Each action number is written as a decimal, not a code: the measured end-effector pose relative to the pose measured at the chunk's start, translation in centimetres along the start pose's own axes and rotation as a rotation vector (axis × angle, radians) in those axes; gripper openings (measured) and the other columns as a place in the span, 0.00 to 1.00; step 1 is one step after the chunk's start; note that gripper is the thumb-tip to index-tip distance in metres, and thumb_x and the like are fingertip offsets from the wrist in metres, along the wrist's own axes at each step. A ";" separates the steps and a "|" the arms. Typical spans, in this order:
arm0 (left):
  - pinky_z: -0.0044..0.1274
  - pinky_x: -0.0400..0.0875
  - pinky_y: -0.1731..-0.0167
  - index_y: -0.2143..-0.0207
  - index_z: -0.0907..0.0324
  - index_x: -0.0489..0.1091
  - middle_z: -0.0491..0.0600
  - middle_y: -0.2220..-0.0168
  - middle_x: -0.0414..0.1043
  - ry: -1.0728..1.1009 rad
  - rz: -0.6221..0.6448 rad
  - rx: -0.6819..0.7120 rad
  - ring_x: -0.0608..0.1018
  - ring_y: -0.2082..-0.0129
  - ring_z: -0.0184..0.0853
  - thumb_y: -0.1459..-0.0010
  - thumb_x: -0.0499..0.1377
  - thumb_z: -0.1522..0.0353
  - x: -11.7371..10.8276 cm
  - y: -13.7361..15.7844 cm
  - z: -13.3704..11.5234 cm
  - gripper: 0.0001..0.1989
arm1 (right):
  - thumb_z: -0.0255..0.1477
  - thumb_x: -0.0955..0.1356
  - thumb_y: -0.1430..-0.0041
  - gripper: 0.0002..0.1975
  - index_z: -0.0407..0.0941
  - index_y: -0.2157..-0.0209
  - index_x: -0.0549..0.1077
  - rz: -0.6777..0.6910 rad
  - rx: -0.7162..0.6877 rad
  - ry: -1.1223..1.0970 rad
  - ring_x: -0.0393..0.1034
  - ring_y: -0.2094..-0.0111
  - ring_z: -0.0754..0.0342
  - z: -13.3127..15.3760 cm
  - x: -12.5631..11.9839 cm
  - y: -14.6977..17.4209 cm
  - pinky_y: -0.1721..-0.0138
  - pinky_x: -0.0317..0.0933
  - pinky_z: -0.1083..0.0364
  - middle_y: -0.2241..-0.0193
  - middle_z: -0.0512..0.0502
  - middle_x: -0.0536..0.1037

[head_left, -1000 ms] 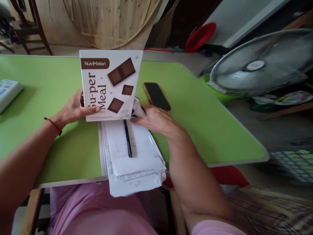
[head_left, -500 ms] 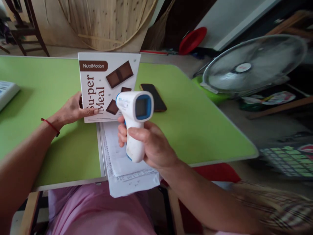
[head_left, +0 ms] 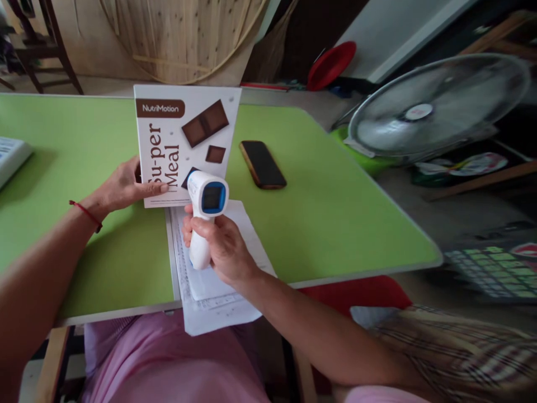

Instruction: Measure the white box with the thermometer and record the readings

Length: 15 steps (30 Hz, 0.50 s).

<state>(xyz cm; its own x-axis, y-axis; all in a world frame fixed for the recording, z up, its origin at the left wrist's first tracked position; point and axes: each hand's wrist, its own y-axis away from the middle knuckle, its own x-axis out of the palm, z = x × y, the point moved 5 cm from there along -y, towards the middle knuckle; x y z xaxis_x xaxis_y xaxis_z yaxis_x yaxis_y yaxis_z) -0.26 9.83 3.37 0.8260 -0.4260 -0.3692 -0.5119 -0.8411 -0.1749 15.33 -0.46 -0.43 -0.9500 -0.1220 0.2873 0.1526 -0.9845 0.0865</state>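
My left hand (head_left: 126, 184) grips the lower left edge of a white box (head_left: 210, 184) printed with "NutriMotion Su-per Meal" and chocolate pieces. Its thumb lies across the front and the other fingers are hidden behind. The box stands upright. In front of its lower right corner, my right hand (head_left: 222, 240) is closed round the handle of a white and blue infrared thermometer (head_left: 201, 224). The thermometer's dark screen faces me and its nose points at the box. Handwritten papers (head_left: 222, 313) lie beneath, partly hidden by the right hand.
A smartphone (head_left: 263, 164) lies on the green table (head_left: 335, 212) right of the box. At the far left is the edge of a white device (head_left: 12, 157). Past the table's right edge stands a fan (head_left: 436, 106), with a red basin (head_left: 331, 64) farther back.
My right hand has moved left and slightly down with the thermometer, uncovering the phone and more of the box's print. My left hand and the box have hardly moved.
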 end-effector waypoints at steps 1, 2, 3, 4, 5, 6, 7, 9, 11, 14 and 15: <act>0.33 0.74 0.62 0.59 0.60 0.71 0.54 0.57 0.76 -0.003 -0.001 -0.002 0.77 0.59 0.44 0.56 0.68 0.59 0.0 0.0 0.0 0.23 | 0.39 0.69 0.48 0.12 0.47 0.67 0.67 0.001 0.001 0.003 0.57 0.77 0.60 0.0 0.0 0.0 0.75 0.53 0.55 0.77 0.55 0.65; 0.33 0.74 0.61 0.59 0.60 0.71 0.54 0.57 0.76 -0.007 -0.004 -0.003 0.77 0.59 0.44 0.56 0.68 0.59 -0.1 0.0 0.1 0.23 | 0.40 0.68 0.48 0.13 0.47 0.65 0.67 -0.001 0.000 0.007 0.57 0.78 0.60 0.0 0.0 0.0 0.75 0.53 0.56 0.77 0.55 0.65; 0.33 0.74 0.61 0.59 0.60 0.71 0.54 0.57 0.76 -0.010 -0.007 -0.004 0.77 0.59 0.44 0.56 0.68 0.59 -0.1 0.0 0.2 0.23 | 0.40 0.68 0.48 0.13 0.47 0.64 0.67 -0.004 -0.002 0.012 0.57 0.78 0.60 0.0 0.0 0.0 0.75 0.53 0.56 0.77 0.55 0.65; 0.33 0.74 0.61 0.59 0.59 0.71 0.54 0.57 0.76 -0.011 -0.008 -0.005 0.77 0.59 0.44 0.55 0.68 0.59 -0.1 0.0 0.2 0.23 | 0.40 0.69 0.48 0.13 0.47 0.64 0.67 -0.009 -0.002 0.015 0.57 0.78 0.60 0.0 -0.1 -0.1 0.75 0.53 0.56 0.77 0.55 0.65; 0.34 0.74 0.61 0.59 0.59 0.71 0.54 0.57 0.76 -0.010 -0.009 -0.004 0.77 0.59 0.44 0.56 0.68 0.59 -0.2 0.0 0.2 0.22 | 0.40 0.69 0.48 0.14 0.47 0.64 0.67 -0.013 0.000 0.018 0.58 0.78 0.60 0.0 -0.1 -0.1 0.75 0.53 0.56 0.77 0.55 0.65; 0.34 0.74 0.61 0.59 0.59 0.71 0.53 0.57 0.76 -0.006 -0.009 -0.005 0.77 0.59 0.44 0.56 0.68 0.59 -0.2 0.0 0.3 0.22 | 0.40 0.69 0.48 0.14 0.47 0.64 0.67 -0.017 0.004 0.020 0.58 0.78 0.60 -0.1 -0.2 -0.1 0.75 0.53 0.56 0.77 0.55 0.65; 0.34 0.74 0.61 0.60 0.59 0.71 0.53 0.57 0.76 0.000 -0.006 -0.004 0.77 0.60 0.44 0.56 0.68 0.59 -0.2 0.0 0.3 0.22 | 0.40 0.69 0.48 0.14 0.47 0.65 0.67 -0.019 0.009 0.023 0.58 0.78 0.60 -0.1 -0.2 -0.2 0.76 0.53 0.56 0.77 0.55 0.65; 0.33 0.74 0.60 0.60 0.59 0.71 0.54 0.56 0.76 0.015 0.005 -0.002 0.77 0.59 0.44 0.56 0.69 0.59 -0.2 0.0 0.3 0.22 | 0.40 0.69 0.49 0.14 0.47 0.66 0.67 -0.024 0.016 0.022 0.57 0.78 0.60 -0.2 -0.3 -0.2 0.76 0.53 0.56 0.78 0.55 0.65; 0.32 0.75 0.61 0.59 0.59 0.71 0.54 0.55 0.75 0.021 0.009 0.002 0.77 0.59 0.44 0.56 0.69 0.59 -0.1 0.0 0.2 0.22 | 0.40 0.69 0.49 0.13 0.46 0.68 0.67 -0.027 0.012 0.021 0.56 0.78 0.60 -0.2 -0.2 -0.2 0.76 0.52 0.56 0.78 0.54 0.65; 0.31 0.75 0.62 0.59 0.60 0.71 0.54 0.55 0.75 -0.005 0.003 0.021 0.77 0.59 0.43 0.55 0.68 0.59 -0.2 0.0 0.0 0.22 | 0.40 0.69 0.48 0.13 0.45 0.71 0.66 -0.026 -0.003 0.030 0.56 0.77 0.60 -0.1 -0.2 -0.2 0.75 0.53 0.56 0.77 0.54 0.65; 0.31 0.75 0.62 0.59 0.60 0.71 0.54 0.55 0.75 -0.014 0.000 0.028 0.77 0.60 0.43 0.55 0.68 0.59 -0.2 0.0 0.0 0.22 | 0.40 0.69 0.48 0.13 0.45 0.71 0.66 -0.028 -0.006 0.036 0.56 0.77 0.60 -0.1 -0.2 -0.2 0.75 0.53 0.56 0.77 0.54 0.65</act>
<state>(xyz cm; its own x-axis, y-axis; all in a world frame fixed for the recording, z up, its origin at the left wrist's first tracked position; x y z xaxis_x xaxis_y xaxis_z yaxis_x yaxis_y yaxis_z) -0.41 9.89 3.45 0.8224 -0.4215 -0.3820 -0.5190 -0.8310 -0.2004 15.47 -0.27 -0.57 -0.9632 -0.0989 0.2499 0.1242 -0.9884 0.0878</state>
